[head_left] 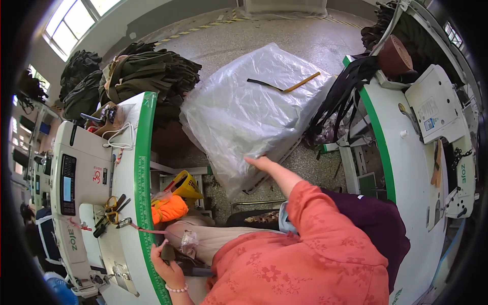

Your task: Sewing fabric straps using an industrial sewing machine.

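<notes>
Our right hand (260, 163) flat, fingers open, touching lower edge of big clear plastic bag (249, 109) on floor btwn two sewing tables, our left hand (166, 262) pinching pink cord (147, 230) at green-edged table (143, 168), scissors (113, 207) nearby.

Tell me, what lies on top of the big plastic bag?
On the plastic bag lie a black strap and a yellow strip. The right hand touches its lower edge. Its contents stay unclear.

The big bag (249, 109) is thin, clear plastic, glossy and crinkled. The bench (127, 203) has a smooth white top with a shiny green edge. The sewing machine (76, 178) looks like glossy white painted metal. The speckled floor (284, 35) is polished stone. The sleeve (315, 254) is matt flowered cloth.
</notes>
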Motion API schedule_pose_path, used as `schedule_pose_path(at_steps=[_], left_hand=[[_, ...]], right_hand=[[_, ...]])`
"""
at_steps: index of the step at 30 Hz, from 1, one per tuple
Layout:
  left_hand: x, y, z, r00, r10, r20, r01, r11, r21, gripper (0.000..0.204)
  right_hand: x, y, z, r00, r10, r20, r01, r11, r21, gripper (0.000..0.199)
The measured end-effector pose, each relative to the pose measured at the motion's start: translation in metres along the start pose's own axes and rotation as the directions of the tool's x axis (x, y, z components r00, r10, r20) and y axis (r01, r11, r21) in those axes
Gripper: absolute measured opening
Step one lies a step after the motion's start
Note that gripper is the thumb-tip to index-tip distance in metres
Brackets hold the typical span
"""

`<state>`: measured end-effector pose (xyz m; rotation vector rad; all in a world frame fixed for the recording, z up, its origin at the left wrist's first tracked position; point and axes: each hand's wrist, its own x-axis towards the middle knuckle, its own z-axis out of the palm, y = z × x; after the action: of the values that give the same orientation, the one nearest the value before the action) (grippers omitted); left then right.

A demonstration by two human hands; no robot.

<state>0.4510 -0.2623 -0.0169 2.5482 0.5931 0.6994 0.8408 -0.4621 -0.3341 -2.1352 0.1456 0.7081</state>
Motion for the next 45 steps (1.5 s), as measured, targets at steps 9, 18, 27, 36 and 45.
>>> schedule_pose_path(at_steps=[9, 18, 27, 36, 45], left_hand=[[0.031, -0.053, -0.053, 0.972, 0.173, 0.158, -0.234, 0.753, 0.616, 0.022], [0.016, -0.078, -0.066, 0.946, 0.247, 0.210, -0.323, 0.772, 0.547, 0.015], [0.002, -0.075, -0.068, 0.950, 0.241, 0.200, -0.313, 0.776, 0.547, 0.020], [0.010, -0.082, -0.054, 0.951, 0.270, 0.151, -0.307, 0.767, 0.564, 0.026], [0.017, -0.096, -0.062, 0.948, 0.278, 0.155, -0.317, 0.779, 0.542, 0.026]], right_hand=[[-0.192, -0.052, -0.289, 0.852, -0.452, 0.265, 0.470, 0.433, -0.769, 0.053], [-0.412, 0.067, -0.354, 0.524, -0.825, -0.210, 0.335, 0.427, -0.840, 0.054], [-0.396, 0.127, -0.359, 0.590, -0.528, -0.611, 0.082, 0.792, -0.605, 0.101], [-0.388, 0.092, -0.358, 0.558, -0.498, -0.664, -0.035, 0.785, -0.618, 0.093], [-0.393, 0.092, -0.336, 0.583, -0.490, -0.648, -0.041, 0.779, -0.626, 0.090]])
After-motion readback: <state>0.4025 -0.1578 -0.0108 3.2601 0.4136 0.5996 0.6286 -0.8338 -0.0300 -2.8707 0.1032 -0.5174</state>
